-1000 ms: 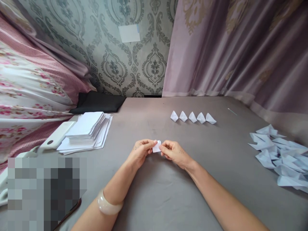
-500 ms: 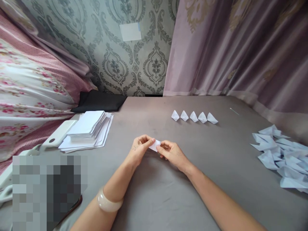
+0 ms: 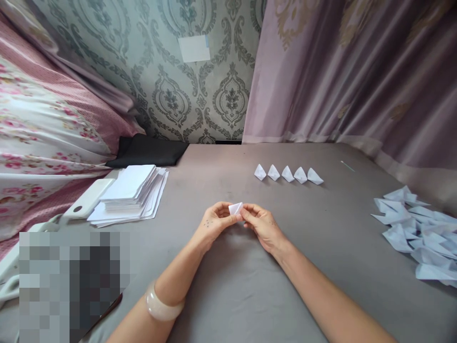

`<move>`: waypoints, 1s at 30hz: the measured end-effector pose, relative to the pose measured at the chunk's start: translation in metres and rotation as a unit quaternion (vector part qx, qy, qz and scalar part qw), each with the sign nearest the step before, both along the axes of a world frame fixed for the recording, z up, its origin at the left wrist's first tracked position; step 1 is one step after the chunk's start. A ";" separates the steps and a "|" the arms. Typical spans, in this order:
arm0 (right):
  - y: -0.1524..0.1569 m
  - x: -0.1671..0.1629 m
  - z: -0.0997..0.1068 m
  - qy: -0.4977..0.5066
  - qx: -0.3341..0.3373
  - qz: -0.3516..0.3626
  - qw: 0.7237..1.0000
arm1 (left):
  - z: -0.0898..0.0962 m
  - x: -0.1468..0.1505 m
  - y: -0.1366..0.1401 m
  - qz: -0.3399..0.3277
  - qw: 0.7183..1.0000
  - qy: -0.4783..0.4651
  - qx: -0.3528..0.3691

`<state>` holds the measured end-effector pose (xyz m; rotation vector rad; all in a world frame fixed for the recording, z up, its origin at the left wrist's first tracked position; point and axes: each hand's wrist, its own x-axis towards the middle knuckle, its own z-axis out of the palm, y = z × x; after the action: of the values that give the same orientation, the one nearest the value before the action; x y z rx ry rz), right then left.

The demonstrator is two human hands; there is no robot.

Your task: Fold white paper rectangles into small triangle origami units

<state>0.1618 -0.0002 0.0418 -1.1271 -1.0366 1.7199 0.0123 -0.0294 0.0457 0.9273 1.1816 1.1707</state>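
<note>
Between my hands is a small folded piece of white paper, held above the grey cloth surface. My left hand pinches its lower left side, thumb in front and fingers behind. At its right edge my right hand grips it between thumb and fingers. Part of the paper is covered by my fingertips. Beyond my hands, to the right, stands a row of several small folded paper pieces with pointed tops.
A stack of white paper sheets lies at the left, beside a white flat object. Behind it is a folded black cloth. Folded paper boats are heaped at the right. A thin stick lies at the back right.
The folded paper has turned and been raised slightly, now showing a wedge shape with a slanting edge. My hands have come closer together, the left moving right.
</note>
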 end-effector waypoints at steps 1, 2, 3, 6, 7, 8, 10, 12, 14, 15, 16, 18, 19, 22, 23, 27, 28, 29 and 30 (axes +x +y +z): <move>0.000 -0.001 0.000 0.018 -0.012 -0.005 1.000 | 0.000 0.000 0.000 0.013 1.000 0.003 0.000; 0.000 -0.001 -0.001 0.030 -0.019 -0.007 0.999 | 0.000 -0.001 0.001 0.026 1.000 0.013 0.000; 0.000 -0.001 -0.001 0.037 -0.023 -0.005 0.999 | 0.000 -0.002 0.001 0.037 0.999 0.028 -0.001; 0.000 -0.001 -0.003 0.039 -0.015 0.016 0.999 | -0.001 -0.006 0.002 0.047 0.997 0.067 -0.002; 0.001 -0.001 -0.005 0.034 -0.006 0.026 0.999 | -0.002 -0.007 0.002 0.042 0.996 0.081 0.004; 0.002 0.000 -0.006 0.022 0.010 0.039 0.999 | -0.004 -0.008 0.002 0.036 0.994 0.100 0.018; 0.004 0.002 -0.009 -0.038 0.064 0.050 0.996 | -0.007 -0.010 0.003 0.030 0.982 0.171 0.077; 0.007 0.005 -0.011 -0.134 0.159 0.027 0.978 | -0.009 -0.011 0.003 0.031 0.949 0.272 0.159; 0.010 0.009 -0.013 -0.216 0.272 -0.004 0.938 | -0.012 -0.011 0.004 0.030 0.902 0.363 0.233; 0.011 0.011 -0.013 -0.242 0.324 -0.013 0.914 | -0.013 -0.012 0.005 0.025 0.880 0.395 0.264; 0.012 0.013 -0.013 -0.262 0.369 -0.014 0.892 | -0.013 -0.012 0.005 0.018 0.859 0.419 0.293; 0.011 0.017 -0.012 -0.310 0.431 0.000 0.847 | -0.015 -0.013 0.005 0.004 0.816 0.468 0.339; 0.010 0.019 -0.011 -0.344 0.454 0.009 0.822 | -0.015 -0.013 0.005 -0.005 0.791 0.497 0.357; 0.007 0.021 -0.008 -0.453 0.509 0.041 0.731 | -0.016 -0.016 0.004 -0.026 0.710 0.589 0.384; 0.006 0.021 -0.007 -0.482 0.525 0.051 0.700 | -0.016 -0.016 0.004 -0.027 0.685 0.615 0.388; 0.006 0.019 -0.007 -0.543 0.554 0.080 0.625 | -0.016 -0.014 0.005 -0.035 0.624 0.681 0.382; 0.005 0.018 -0.007 -0.551 0.554 0.086 0.619 | -0.016 -0.013 0.005 -0.047 0.621 0.686 0.375; 0.005 0.018 -0.008 -0.556 0.550 0.093 0.615 | -0.016 -0.012 0.005 -0.062 0.623 0.687 0.368; 0.004 0.018 -0.009 -0.561 0.544 0.102 0.616 | -0.016 -0.011 0.004 -0.079 0.630 0.684 0.359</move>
<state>0.1797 0.0039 0.0330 -1.1072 -2.5179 -0.0341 0.0010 -0.0251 0.0296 2.7910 1.6723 0.5980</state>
